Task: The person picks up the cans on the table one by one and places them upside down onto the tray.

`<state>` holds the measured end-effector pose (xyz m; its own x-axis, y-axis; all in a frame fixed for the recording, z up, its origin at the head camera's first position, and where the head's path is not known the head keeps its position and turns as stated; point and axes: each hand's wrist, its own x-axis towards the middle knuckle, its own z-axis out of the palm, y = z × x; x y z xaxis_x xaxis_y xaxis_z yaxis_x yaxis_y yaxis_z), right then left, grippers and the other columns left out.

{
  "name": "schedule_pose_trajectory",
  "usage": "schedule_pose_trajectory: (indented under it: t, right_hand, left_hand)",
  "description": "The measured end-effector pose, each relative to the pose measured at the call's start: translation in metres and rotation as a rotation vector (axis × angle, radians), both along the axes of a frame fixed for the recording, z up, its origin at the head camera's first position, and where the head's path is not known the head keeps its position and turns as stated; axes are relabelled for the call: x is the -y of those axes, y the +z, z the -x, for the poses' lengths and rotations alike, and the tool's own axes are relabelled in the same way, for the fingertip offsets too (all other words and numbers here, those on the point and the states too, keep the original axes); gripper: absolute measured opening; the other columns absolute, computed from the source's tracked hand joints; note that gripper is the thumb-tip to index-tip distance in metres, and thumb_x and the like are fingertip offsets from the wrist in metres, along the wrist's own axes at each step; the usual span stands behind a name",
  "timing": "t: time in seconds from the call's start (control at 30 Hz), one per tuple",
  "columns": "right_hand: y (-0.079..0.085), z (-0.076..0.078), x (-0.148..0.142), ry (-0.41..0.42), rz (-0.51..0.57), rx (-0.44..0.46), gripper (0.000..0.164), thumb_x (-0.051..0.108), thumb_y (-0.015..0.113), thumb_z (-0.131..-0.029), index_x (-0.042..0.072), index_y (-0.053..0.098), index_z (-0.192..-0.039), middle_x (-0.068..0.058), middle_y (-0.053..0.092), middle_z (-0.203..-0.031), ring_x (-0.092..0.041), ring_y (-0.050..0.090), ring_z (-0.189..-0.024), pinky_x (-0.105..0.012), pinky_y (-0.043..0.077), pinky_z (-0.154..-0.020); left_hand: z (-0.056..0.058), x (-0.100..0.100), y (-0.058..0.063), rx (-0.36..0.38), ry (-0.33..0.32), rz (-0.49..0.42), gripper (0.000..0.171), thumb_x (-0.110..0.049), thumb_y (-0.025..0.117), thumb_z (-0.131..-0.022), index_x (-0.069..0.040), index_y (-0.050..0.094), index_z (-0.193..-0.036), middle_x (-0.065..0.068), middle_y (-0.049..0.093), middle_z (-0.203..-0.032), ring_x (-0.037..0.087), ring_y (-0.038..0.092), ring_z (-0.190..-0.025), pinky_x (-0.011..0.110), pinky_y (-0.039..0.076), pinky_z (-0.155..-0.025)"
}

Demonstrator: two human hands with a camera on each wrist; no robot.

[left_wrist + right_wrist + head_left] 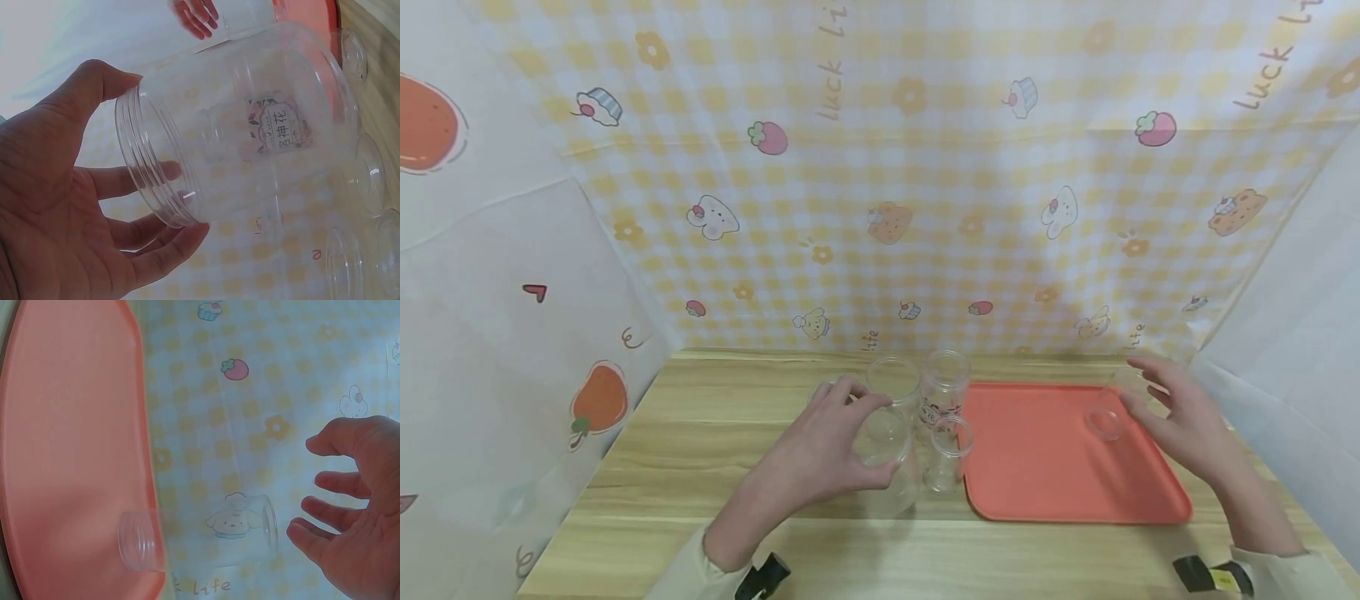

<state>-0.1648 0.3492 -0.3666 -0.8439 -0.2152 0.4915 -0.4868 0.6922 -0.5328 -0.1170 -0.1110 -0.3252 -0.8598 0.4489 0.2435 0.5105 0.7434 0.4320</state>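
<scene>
- At far left, a white cloth wall (497, 350) with fruit prints stands beside the left edge of the wood-grain table (700, 417).
- The left hand (820, 450) reaches over the table's middle, gripping a wide clear jar (231, 169) by its threaded neck, thumb on one side and fingers round the other; whether its base touches the table I cannot tell.
- Partly hidden behind that hand, the rim of another clear container (820, 388) shows toward the table's far edge.
- Just beyond the gripped jar is a tall wide-mouthed clear jar (892, 381).
- To its right, a clear jar with a floral label (945, 392) stands near the tray's far left corner.
- Nearer, a small clear jar (951, 454) stands close by the tray's left edge.
- The coral-red tray (1037, 467) lies on the right part of the table.
- Toward the tray's far right corner, a clear cylindrical jar (194, 540) stands neck down.
- The right hand (1187, 421), fingers parted and holding nothing, is just beside that jar's upturned base.
</scene>
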Motion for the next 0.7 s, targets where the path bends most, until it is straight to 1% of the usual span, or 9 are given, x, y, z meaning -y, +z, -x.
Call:
schedule_pose_trajectory:
  t: [0.17,0.33,0.43,0.47,0.53,0.57,0.6,0.63,0.7]
  right_hand:
    - [-0.0017,-0.0001,0.0018,0.009,0.012,0.014,0.054,-0.005,0.07,-0.092,-0.013,0.047,-0.14,-0.034,0.045,-0.137,-0.056,0.042,-0.12,0.0,0.033,-0.092]
    - [-0.0031,-0.0008,0.0043,0.006,0.032,0.026,0.054,-0.005,0.071,-0.092,-0.012,0.047,-0.14,-0.03,0.046,-0.138,-0.045,0.044,-0.124,-0.002,0.034,-0.093]
    - [-0.0039,-0.0009,0.0054,0.012,0.044,0.039,0.054,-0.003,0.071,-0.093,-0.011,0.047,-0.14,-0.03,0.046,-0.138,-0.047,0.044,-0.124,-0.002,0.035,-0.093]
    - [-0.0039,-0.0009,0.0059,0.015,0.047,0.045,0.054,-0.002,0.071,-0.093,-0.011,0.047,-0.14,-0.03,0.046,-0.139,-0.052,0.043,-0.121,-0.002,0.035,-0.093]
    - [-0.0042,-0.0012,0.0065,0.021,0.051,0.059,0.054,-0.001,0.07,-0.094,-0.011,0.046,-0.141,-0.03,0.045,-0.139,-0.053,0.043,-0.121,-0.002,0.035,-0.093]
    - [-0.0044,-0.0013,0.0069,0.021,0.055,0.064,0.054,0.0,0.07,-0.094,-0.011,0.046,-0.141,-0.03,0.045,-0.14,-0.049,0.044,-0.124,-0.002,0.035,-0.093]
    - [-0.0047,-0.0014,0.0071,0.022,0.059,0.069,0.054,0.0,0.07,-0.095,-0.011,0.046,-0.142,-0.03,0.045,-0.14,-0.04,0.046,-0.128,-0.002,0.035,-0.093]
    - [-0.0049,-0.0014,0.0075,0.025,0.064,0.072,0.054,0.001,0.07,-0.095,-0.011,0.046,-0.142,-0.03,0.045,-0.14,-0.029,0.047,-0.13,-0.002,0.036,-0.093]
    - [-0.0053,-0.0016,0.0084,0.026,0.072,0.075,0.054,0.0,0.07,-0.094,-0.01,0.047,-0.142,-0.03,0.046,-0.14,-0.007,0.046,-0.128,-0.003,0.037,-0.093]
  left_hand:
    - [0.0002,0.0022,-0.0007,-0.005,-0.008,-0.022,0.061,-0.043,0.084,-0.076,-0.017,0.067,-0.129,0.002,0.054,-0.126,0.024,0.049,-0.113,0.038,0.05,-0.088]
    - [0.0001,0.0046,-0.0009,-0.013,-0.008,-0.035,0.059,-0.042,0.084,-0.077,-0.017,0.068,-0.128,0.003,0.055,-0.124,0.024,0.05,-0.112,0.04,0.05,-0.087]
    - [0.0001,0.0059,-0.0006,-0.018,-0.012,-0.045,0.059,-0.04,0.084,-0.077,-0.016,0.068,-0.128,0.004,0.055,-0.123,0.024,0.051,-0.109,0.04,0.051,-0.085]
    - [0.0002,0.0062,-0.0007,-0.019,-0.015,-0.05,0.059,-0.04,0.085,-0.077,-0.015,0.068,-0.128,0.004,0.056,-0.123,0.023,0.051,-0.107,0.039,0.051,-0.084]
    - [0.0003,0.0067,-0.0006,-0.02,-0.023,-0.061,0.058,-0.038,0.085,-0.078,-0.014,0.068,-0.128,0.004,0.056,-0.122,0.022,0.051,-0.105,0.039,0.051,-0.083]
    - [0.0006,0.0069,-0.0009,-0.022,-0.026,-0.065,0.058,-0.037,0.085,-0.078,-0.014,0.068,-0.128,0.004,0.056,-0.121,0.022,0.051,-0.104,0.039,0.05,-0.082]
    - [0.0007,0.0071,-0.0012,-0.022,-0.03,-0.07,0.058,-0.037,0.085,-0.078,-0.013,0.068,-0.128,0.003,0.056,-0.121,0.021,0.051,-0.103,0.039,0.05,-0.082]
    - [0.0009,0.0073,-0.0014,-0.022,-0.034,-0.075,0.058,-0.037,0.085,-0.078,-0.013,0.068,-0.128,0.003,0.056,-0.12,0.021,0.051,-0.103,0.039,0.05,-0.082]
    - [0.0012,0.0078,-0.002,-0.022,-0.042,-0.084,0.057,-0.037,0.084,-0.079,-0.013,0.068,-0.128,0.002,0.056,-0.119,0.021,0.051,-0.103,0.039,0.049,-0.082]
